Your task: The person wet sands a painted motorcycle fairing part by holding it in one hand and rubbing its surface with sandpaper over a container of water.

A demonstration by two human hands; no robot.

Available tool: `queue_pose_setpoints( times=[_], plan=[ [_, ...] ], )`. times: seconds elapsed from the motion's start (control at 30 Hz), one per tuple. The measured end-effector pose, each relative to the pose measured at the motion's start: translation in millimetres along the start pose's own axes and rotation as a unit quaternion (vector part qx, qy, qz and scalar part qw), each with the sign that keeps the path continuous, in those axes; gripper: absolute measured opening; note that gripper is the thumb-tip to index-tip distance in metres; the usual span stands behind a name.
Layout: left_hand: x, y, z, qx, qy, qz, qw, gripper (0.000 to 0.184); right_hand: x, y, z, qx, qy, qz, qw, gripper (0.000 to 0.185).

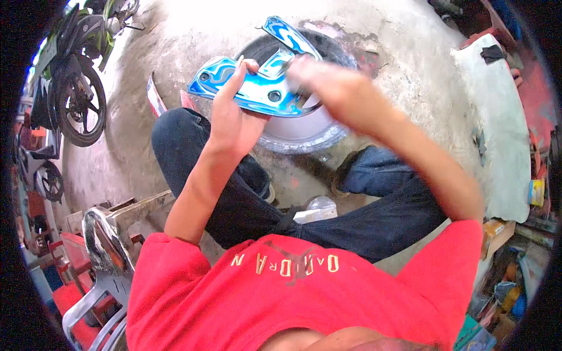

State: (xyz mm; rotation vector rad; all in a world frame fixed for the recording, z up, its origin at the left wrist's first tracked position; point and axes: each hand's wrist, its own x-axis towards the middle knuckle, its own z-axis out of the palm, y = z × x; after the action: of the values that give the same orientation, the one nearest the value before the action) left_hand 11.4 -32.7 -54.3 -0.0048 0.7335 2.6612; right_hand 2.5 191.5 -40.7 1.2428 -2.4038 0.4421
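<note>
My left hand [237,111] grips a glossy panel [257,99] with blue and white swirls, its thumb on top and the palm beneath the near edge. The panel looks like a motorcycle body part and has round holes. It is held over a round tub [293,143] whose wall is pale and whose far part is dark. At the panel's right end, my right hand [333,88] is smeared by motion, and its fingers cannot be made out. A narrower piece [287,35] with the same swirls reaches over the tub's far rim; whether it joins the panel is hidden.
Motorcycles [82,93] stand at the far left. A red and white piece [155,96] lies on the concrete floor [404,76] beside my knee. A chair [102,275] is close on the left. To the right is a pale board [497,128], with a partly hidden person's hand [516,77] behind it.
</note>
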Motion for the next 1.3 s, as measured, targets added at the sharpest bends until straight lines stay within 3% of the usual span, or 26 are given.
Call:
queue_pose_setpoints(
  times=[0.07,0.13,0.23,0.37,0.47,0.53,0.67,0.73,0.83,0.93,1.0,1.07,1.1,1.17,1.27,1.3],
  plan=[
    [0.5,-0.4,-0.5,-0.004,0.0,-0.006,1.0,0.019,3.2,-37.4,-5.9,0.014,-0.027,-0.09,0.995,0.042],
    [0.6,-1.9,3.5,-0.01,-0.001,-0.009,1.0,0.018,1.3,-19.4,-1.7,0.012,-0.005,-0.093,0.996,0.042],
    [-2.3,0.7,2.0,-0.014,-0.016,-0.005,1.0,0.019,2.8,20.2,-11.0,-0.071,-0.034,0.031,0.996,0.041],
    [3.4,-3.1,-6.2,0.046,0.034,0.047,0.997,0.02,3.8,-40.8,-4.9,-0.001,-0.007,-0.102,0.995,0.04],
    [-0.7,-0.2,5.9,-0.015,0.014,0.005,1.0,0.02,5.2,-7.4,-2.1,-0.043,0.023,-0.074,0.996,0.037],
    [-4.3,3.1,3.2,-0.01,-0.006,0.001,1.0,0.02,4.7,17.7,-11.2,-0.073,-0.009,-0.002,0.997,0.038],
    [-0.9,1.3,6.5,-0.002,0.018,0.02,1.0,0.021,9.0,-37.3,-3.8,-0.039,0.029,-0.11,0.993,0.035],
    [-0.3,0.0,7.1,0.012,0.034,0.027,0.999,0.02,7.4,-33.8,-8.3,-0.001,0.001,-0.096,0.995,0.041],
    [-4.0,4.4,6.3,-0.011,0.005,0.001,1.0,0.02,5.1,18.6,-9.1,-0.058,-0.017,0.043,0.997,0.045],
    [-1.2,3.5,0.4,-0.016,0.024,0.005,1.0,0.02,1.7,-8.4,-2.3,-0.019,0.002,-0.002,1.0,0.044],
    [1.5,2.0,-2.6,-0.007,0.008,0.002,1.0,0.02,6.5,-42.6,-8.1,-0.009,-0.015,-0.098,0.995,0.043],
    [1.9,-1.0,-1.3,0.015,0.043,-0.004,0.999,0.02,4.5,-25.7,-7.3,0.01,-0.026,-0.064,0.998,0.04],
    [-0.2,1.4,-1.0,0.012,0.007,-0.011,1.0,0.019,3.3,-4.3,-6.1,0.01,-0.031,-0.001,0.999,0.04],
    [-1.5,1.6,2.8,0.014,0.036,0.0,0.999,0.019,3.9,27.9,-11.5,-0.017,-0.064,0.109,0.992,0.039],
    [2.8,1.9,-1.1,0.018,0.007,0.011,1.0,0.019,3.0,-9.2,-3.4,0.022,0.003,-0.006,1.0,0.039],
    [1.3,1.4,-4.2,0.021,-0.009,0.009,1.0,0.019,5.8,-29.8,-5.8,0.022,-0.02,-0.045,0.999,0.04]
  ],
)
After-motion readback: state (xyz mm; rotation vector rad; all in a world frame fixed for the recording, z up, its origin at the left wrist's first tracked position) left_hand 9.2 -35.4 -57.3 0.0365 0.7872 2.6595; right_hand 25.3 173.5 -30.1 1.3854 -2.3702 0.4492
